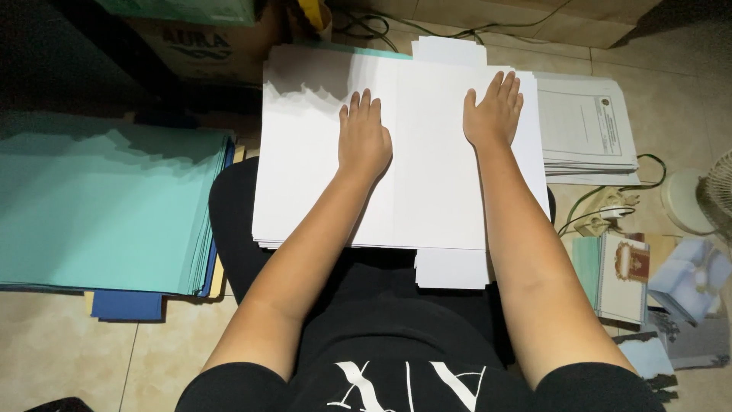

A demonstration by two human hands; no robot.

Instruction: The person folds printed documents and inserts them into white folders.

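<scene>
A thick stack of large white sheets (435,183) lies across my lap, its far end over the floor. My left hand (363,137) rests flat on the left half of the top sheet, fingers together. My right hand (494,111) lies flat on the right half near the far edge, fingers slightly spread. A narrower white sheet (451,268) sticks out from under the stack at the near edge and another at the far edge. Neither hand grips anything.
A big pile of teal sheets (99,214) over blue ones lies on the floor at left. Printed documents (583,126) sit at right, with cables and a plug (602,217), a spiral booklet (621,275), a tissue pack (690,278) and a fan (717,194). A cardboard box (202,49) stands behind.
</scene>
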